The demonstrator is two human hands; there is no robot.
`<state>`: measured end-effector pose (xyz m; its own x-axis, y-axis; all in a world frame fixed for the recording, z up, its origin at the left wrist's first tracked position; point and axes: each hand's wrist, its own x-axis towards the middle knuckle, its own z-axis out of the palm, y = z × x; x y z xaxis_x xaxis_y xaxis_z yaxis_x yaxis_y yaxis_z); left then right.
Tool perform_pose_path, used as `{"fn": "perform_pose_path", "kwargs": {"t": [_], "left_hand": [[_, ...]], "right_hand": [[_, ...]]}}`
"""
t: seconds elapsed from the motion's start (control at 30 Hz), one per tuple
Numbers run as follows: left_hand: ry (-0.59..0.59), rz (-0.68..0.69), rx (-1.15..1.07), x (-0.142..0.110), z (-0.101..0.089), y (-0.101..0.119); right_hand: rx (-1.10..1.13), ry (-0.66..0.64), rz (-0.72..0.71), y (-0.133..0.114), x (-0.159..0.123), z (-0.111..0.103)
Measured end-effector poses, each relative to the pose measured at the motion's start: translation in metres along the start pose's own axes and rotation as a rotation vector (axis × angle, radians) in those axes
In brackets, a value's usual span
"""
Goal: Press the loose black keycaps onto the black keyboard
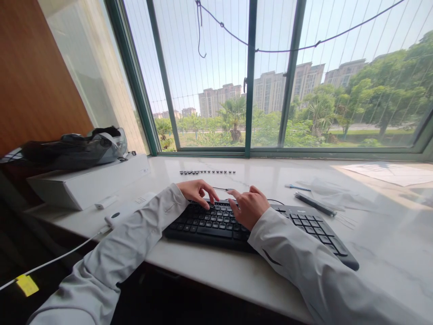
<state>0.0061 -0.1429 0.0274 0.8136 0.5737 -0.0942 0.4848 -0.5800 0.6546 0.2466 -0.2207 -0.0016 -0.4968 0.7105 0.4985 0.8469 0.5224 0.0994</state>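
The left hand (198, 189) and right hand (248, 205) rest side by side on the black keyboard (237, 223), fingers curled loosely, gripping nothing. The keyboard lies on a pale marble bench (372, 234) beneath a wide window (250, 76).

black keyboard (257, 225) flat on counter

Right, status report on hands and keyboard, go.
Left hand and right hand both on the black keyboard, fingers bent over the upper key rows. Row of small dark caps lies beyond, apart.
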Motion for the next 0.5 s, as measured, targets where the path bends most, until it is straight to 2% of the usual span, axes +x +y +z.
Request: {"fn": "perform_pose_path", "kwargs": {"t": [0.2, 0.5], "left_hand": [[0.014, -0.015, -0.025, 0.006, 0.003, -0.011], [0.066, -0.019, -0.058, 0.008, 0.006, -0.016]], "right_hand": [[0.008, -0.023, -0.017, -0.002, -0.001, 0.001], [-0.01, -0.062, -0.091, -0.005, -0.002, 0.001]]}}
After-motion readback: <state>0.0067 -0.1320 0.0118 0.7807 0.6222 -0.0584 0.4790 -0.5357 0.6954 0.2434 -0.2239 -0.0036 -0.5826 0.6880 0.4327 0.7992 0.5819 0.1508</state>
